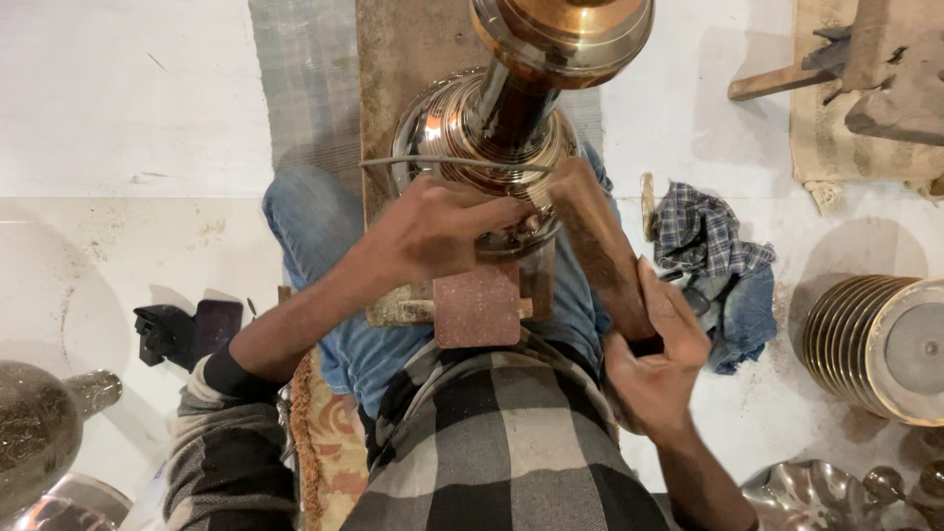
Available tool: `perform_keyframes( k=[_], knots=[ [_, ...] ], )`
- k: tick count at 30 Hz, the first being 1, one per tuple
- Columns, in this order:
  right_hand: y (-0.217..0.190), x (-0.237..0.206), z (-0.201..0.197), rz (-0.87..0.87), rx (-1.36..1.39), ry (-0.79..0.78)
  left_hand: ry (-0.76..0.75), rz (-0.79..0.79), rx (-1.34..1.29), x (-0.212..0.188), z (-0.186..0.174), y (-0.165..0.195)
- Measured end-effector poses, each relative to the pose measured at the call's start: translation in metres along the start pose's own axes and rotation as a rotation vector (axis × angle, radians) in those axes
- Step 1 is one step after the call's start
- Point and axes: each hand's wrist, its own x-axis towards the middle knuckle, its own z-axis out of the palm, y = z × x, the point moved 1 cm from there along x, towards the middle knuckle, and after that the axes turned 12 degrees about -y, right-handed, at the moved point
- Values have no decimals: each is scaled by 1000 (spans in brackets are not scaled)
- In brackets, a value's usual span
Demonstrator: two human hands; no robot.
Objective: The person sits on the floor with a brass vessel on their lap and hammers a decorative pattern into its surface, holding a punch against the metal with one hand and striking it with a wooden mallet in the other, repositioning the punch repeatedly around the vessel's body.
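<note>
Closest in, the right hand [657, 359] is wrapped tight around a wooden-handled tool [600, 246] angled up toward the brass vessel [482, 138]. The left hand [433, 228] sits on the vessel's shiny ribbed body, fingers curled, probably pinching something small, hard to tell. The vessel rests on a wooden board [398, 59] over the lap. A checked rag [713, 246] lies off to the right.

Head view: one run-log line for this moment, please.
left hand: pressed on brass vessel | right hand: grips wooden tool, tip at vessel | vessel on lap over wooden board
</note>
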Motion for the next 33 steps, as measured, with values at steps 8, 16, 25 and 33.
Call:
perform_keyframes(
  k=[8,16,25,33],
  knots=[
    [20,-37,42,273,190,8,-214,215,2,27,-26,-2],
    [28,-47,47,67,-46,271,-337,320,-15,39,-29,-3],
    [51,-48,50,-28,-295,216,-423,323,-25,39,-25,-6],
    [25,-23,16,-271,-368,121,-91,195,77,8,-10,-10]
  ],
)
